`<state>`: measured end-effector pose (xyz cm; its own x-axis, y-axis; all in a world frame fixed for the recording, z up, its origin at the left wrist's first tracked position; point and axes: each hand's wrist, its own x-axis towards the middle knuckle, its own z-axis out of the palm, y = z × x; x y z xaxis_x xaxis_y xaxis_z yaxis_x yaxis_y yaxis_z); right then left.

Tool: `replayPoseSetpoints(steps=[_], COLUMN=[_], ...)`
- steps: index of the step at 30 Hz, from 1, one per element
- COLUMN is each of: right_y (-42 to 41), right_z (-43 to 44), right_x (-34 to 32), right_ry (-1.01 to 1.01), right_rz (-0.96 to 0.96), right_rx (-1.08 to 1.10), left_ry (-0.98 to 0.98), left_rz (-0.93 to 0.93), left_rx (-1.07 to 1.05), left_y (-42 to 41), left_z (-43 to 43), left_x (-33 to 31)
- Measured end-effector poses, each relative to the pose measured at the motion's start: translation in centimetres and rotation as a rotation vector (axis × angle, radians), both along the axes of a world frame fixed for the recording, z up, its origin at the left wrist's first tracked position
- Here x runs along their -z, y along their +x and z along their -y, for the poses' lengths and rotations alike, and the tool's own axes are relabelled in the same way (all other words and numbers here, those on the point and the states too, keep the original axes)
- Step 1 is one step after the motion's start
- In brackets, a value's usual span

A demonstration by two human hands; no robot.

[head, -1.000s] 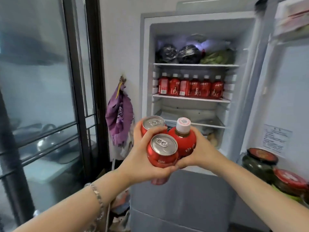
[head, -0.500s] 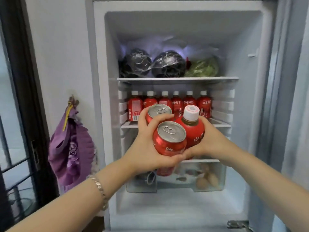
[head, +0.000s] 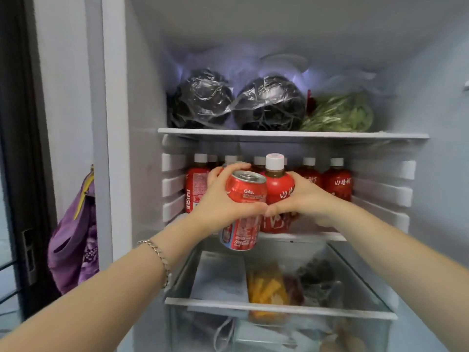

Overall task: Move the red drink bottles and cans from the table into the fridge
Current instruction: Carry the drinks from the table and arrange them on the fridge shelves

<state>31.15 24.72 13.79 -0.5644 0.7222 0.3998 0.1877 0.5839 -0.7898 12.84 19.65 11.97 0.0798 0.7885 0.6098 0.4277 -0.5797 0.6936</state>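
Note:
My left hand [head: 215, 201] is wrapped around a red cola can [head: 245, 193], which hangs tilted over the front edge of the fridge's middle shelf [head: 330, 236]. Whether a second can sits behind my fingers cannot be told. My right hand [head: 311, 199] grips a red drink bottle [head: 278, 185] with a white cap, upright at the shelf's front. The two hands touch at the thumbs. Behind them a row of several red bottles [head: 337, 184] stands along the back of that shelf.
The top shelf [head: 291, 133] carries two dark bagged bundles [head: 269, 104] and bagged greens [head: 340, 114]. Below is a clear drawer [head: 279, 307] holding food. A purple cloth [head: 74, 240] hangs on the wall at left, beside a dark door frame [head: 22, 148].
Both hands have carried the cans and bottle forward and up to the front of the middle shelf. The fridge now fills the view much closer.

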Motion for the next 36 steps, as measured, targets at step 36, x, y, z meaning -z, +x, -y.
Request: replayPoseSetpoints(steps=[36], right_y=[-5.4], right_z=[-1.8], right_x=[5.1], right_ry=[0.257], right_rz=[0.325], right_rx=[0.977], left_ry=[0.362], left_rz=[-0.834], left_rx=[-0.938], left_y=[-4.2], left_z=[-4.5], left_x=[0.9])
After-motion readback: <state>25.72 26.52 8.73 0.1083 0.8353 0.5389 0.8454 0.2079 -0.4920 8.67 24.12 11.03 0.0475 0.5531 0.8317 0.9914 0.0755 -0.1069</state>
